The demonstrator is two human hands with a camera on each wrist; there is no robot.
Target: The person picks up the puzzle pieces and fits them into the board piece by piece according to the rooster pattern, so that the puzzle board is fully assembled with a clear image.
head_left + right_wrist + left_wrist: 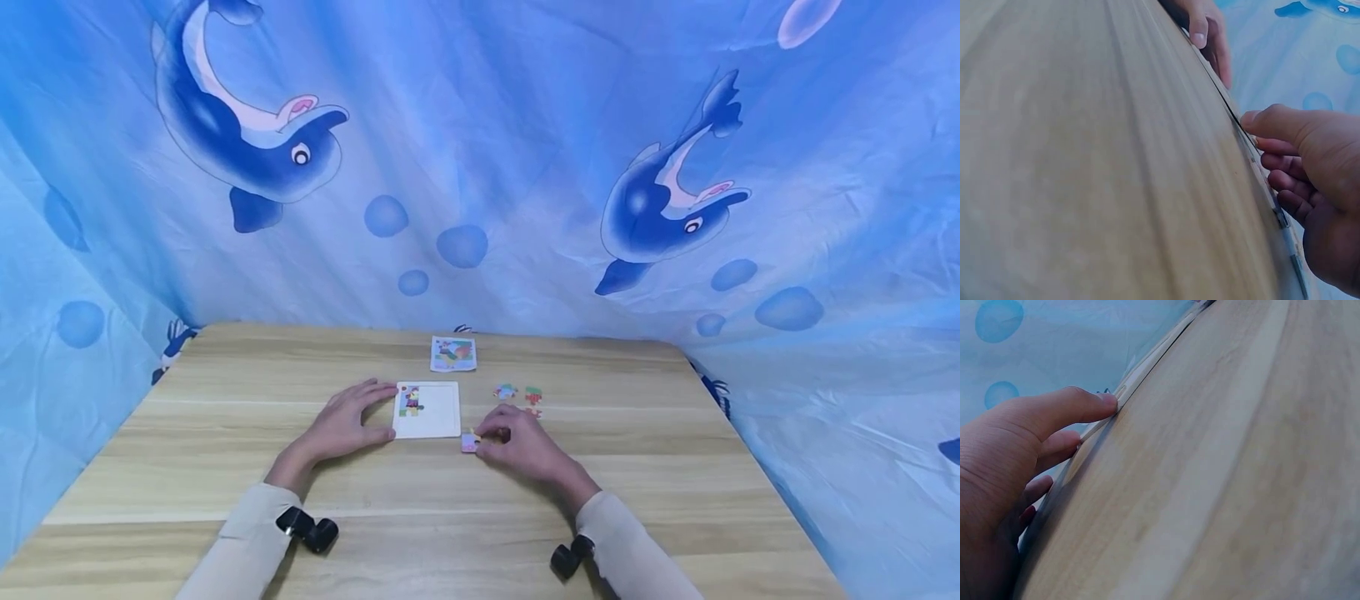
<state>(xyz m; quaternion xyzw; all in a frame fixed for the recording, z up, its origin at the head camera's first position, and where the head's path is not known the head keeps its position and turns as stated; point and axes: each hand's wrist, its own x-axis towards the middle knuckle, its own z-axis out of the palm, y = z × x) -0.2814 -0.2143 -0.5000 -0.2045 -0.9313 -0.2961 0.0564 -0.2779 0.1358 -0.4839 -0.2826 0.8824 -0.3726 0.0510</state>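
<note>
A white square puzzle board [441, 410] lies on the table, with a few joined picture pieces [411, 402] in its upper left part. My left hand [341, 423] holds the board at its left side, thumb by the near corner and forefinger by the far one. Just off the board's near right corner, my right hand [525, 446] pinches a pale purple puzzle piece [468, 442] between thumb and fingers. In the right wrist view the right hand [1329, 162] largely hides that piece. The left wrist view shows the left thumb [1079, 405] against the board's edge.
Loose puzzle pieces lie beyond the right hand: a bluish one [505, 391], a red and green one [533, 395] and a partly covered red one [533, 412]. A picture card [453, 354] lies behind the board. A blue dolphin curtain [480, 167] hangs around the wooden table [405, 533].
</note>
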